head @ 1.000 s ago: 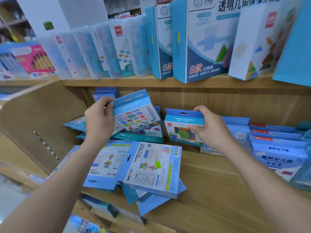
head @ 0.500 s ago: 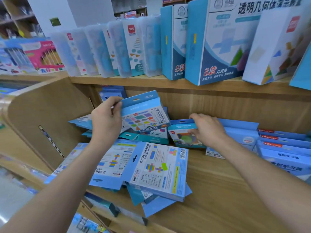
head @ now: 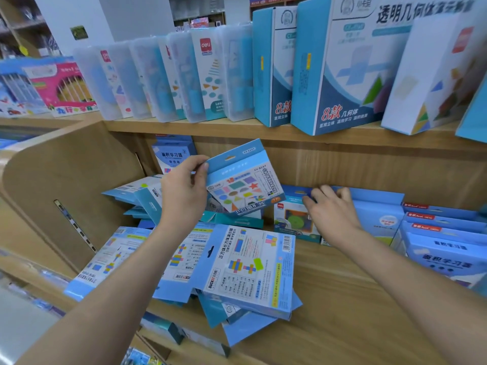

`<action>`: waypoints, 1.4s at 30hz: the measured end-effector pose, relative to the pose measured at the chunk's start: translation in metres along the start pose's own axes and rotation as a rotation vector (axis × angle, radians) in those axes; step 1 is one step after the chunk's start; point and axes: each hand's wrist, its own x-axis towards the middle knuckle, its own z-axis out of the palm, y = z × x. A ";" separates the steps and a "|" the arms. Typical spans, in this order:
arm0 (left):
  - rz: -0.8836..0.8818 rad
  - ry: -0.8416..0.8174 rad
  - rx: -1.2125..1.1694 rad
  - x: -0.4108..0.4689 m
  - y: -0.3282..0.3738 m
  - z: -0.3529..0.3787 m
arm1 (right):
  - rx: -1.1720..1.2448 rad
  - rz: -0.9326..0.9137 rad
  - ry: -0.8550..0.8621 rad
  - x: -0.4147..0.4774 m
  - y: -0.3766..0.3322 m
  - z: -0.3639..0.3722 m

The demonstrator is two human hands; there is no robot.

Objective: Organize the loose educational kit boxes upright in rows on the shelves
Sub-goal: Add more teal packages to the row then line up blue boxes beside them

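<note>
The likeliest mishap sits at lower centre: the loose pile of flat kit boxes (head: 250,270) overhangs the front lip of the shelf (head: 342,299), and the left forearm passes directly above it, so a brush from that arm could slide the top ones off the edge. The left hand (head: 184,196), at centre frame, pinches the shapes box (head: 245,185) by its upper left corner only. Tilted as it is, that thin grip could let it swing or drop onto the heap. Just right of centre, the right hand (head: 334,214) has its fingers curled over the top edge of the small box (head: 295,219), which stands against the back panel. With no neighbour touching its left side, it may topple once released. Counted: two hands, one box in each; three flat boxes lie face-up in the pile, with at least two blue corners poking out beneath. Across the top, the upper shelf carries two tall blue boxes (head: 340,75), one white box (head: 432,83) and about six translucent cases (head: 184,75) — blur prevents a firmer count.
</note>
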 end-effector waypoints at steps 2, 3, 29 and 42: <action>-0.023 -0.022 -0.030 -0.001 0.001 0.002 | -0.004 -0.005 0.007 0.000 0.000 0.001; -0.032 -0.030 -0.041 -0.002 0.002 0.002 | -0.014 -0.003 0.012 0.001 -0.001 0.000; -0.249 -0.422 -0.718 -0.047 0.075 -0.016 | 1.762 0.563 0.284 -0.082 -0.011 -0.134; -0.196 -0.566 -0.772 -0.103 0.079 0.001 | 1.751 0.646 0.207 -0.147 -0.004 -0.131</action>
